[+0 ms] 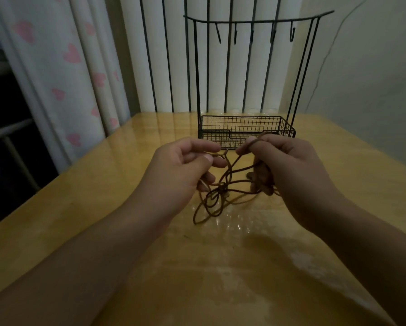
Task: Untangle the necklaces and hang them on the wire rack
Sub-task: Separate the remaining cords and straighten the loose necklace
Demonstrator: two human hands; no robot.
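Lower frame: bare forearms come in from both bottom corners over a glossy yellow-wood counter (232, 267), its varnish throwing back pale patches of light.

Centre frame: the necklaces (217, 196) are thin dark-brown cords, matte and limp, bunched in one tangle between the two hands. Several loops droop to the counter just below; a tight knot sits about mid-bundle. We cannot tell how many cords there are, nor make out any pendant for certain.

The left hand (183, 168) pinches a strand end between thumb and forefinger, the other fingers (209, 177) curled loosely beneath. The right hand (284, 165) has its fingers wrapped round a gathered bunch, with one cord running over the index finger.

We judge the step in hand to be working the strands apart. To do it well we would keep the pinch light, feed slack toward the knot rather than pulling the hands apart (tension only tightens cord like this), and follow one loop out at a time. Letting the loops rest on the counter should stop them twisting again.

Upper centre: the wire rack (246, 128) stands just behind the hands, black thin-gauge metal with a mesh basket at its base, tall uprights, and a curved top bar carrying five small hooks (271, 36), all bare.

Behind: pale pleated curtain, pink hearts at upper left.
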